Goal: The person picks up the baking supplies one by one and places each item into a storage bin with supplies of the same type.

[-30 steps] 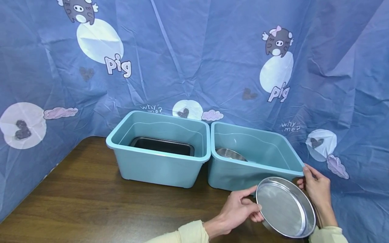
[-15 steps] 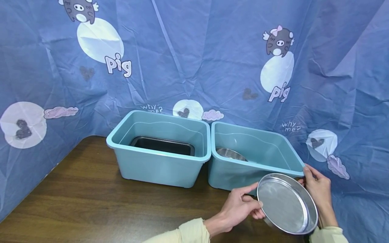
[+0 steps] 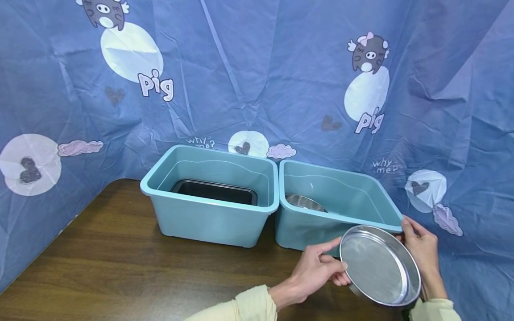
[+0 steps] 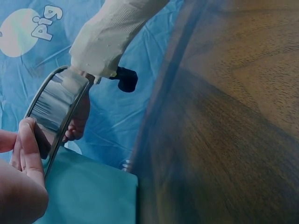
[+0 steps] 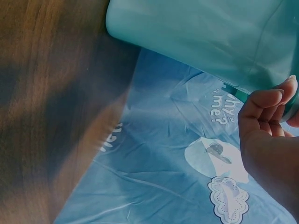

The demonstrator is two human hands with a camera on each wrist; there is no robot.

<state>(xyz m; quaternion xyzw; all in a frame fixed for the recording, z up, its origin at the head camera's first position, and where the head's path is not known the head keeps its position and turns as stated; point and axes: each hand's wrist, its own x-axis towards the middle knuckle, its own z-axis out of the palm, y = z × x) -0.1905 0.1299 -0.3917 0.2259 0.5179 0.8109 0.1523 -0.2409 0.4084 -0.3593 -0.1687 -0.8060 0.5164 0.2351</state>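
Observation:
A round metal cake pan (image 3: 375, 265) is tilted in front of the right teal bin, its inside facing the head camera. My left hand (image 3: 315, 272) pinches the pan's left edge between thumb and fingers; in the left wrist view the fingers (image 4: 29, 144) press on its outer wall. My right hand (image 3: 419, 245) grips the near right corner of the right teal bin (image 3: 339, 167) at its rim, with fingers curled over it in the right wrist view. Inside that bin, at its left end, lies another round metal pan (image 3: 305, 203), partly hidden by the front wall.
A second teal bin (image 3: 213, 227) stands directly to the left, holding a dark rectangular baking pan (image 3: 214, 192). Both bins stand on a brown wooden table (image 3: 120, 267). A blue patterned cloth (image 3: 257, 80) hangs behind and along the sides.
The cake pan has risen slightly in my left hand and shifted a little to the right, toward the bin's rim. My right hand stays at the bin's corner.

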